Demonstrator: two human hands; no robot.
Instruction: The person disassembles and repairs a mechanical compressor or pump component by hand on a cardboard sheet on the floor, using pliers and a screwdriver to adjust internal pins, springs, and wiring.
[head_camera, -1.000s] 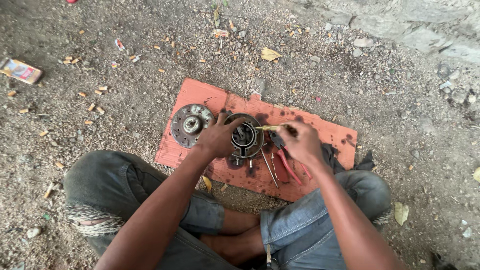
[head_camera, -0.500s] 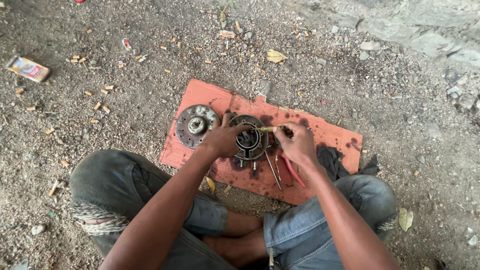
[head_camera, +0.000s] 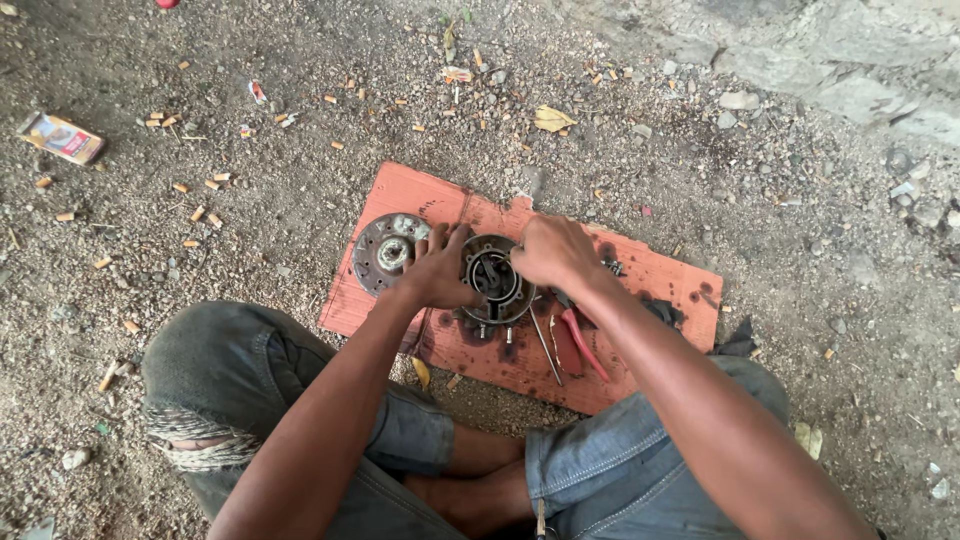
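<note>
Round metal housing (head_camera: 495, 283), dark w/ a ring and parts inside, sits mid on the orange board (head_camera: 680, 285), just in front of the person's knees. Left hand (head_camera: 440, 268) clamps its left rim, fingers curled over the edge. Right hand (head_camera: 552, 250) now rests on the far-right rim, fingers bunched together and turned down; can't tell if they pinch anything. A sec ago that hand held a thin yellowish tool across the top of the housing, more to the right; tool no longer visible, hand has moved in closer. Reads as a switch from prying/poking to working the part by hand, though that's a guess.

Counts: 1 housing, 1 grey disc (head_camera: 388, 250) just left of it, touching the left hand's wrist side. 1 pair red-handled pliers (head_camera: 583, 343) near-right of housing, 1 slim metal rod (head_camera: 545, 345) beside them. 1 board. On the dirt: 1 small flattened carton (head_camera: 60, 137) far left, many cigarette butts, 1 yellow leaf (head_camera: 552, 119) far.
</note>
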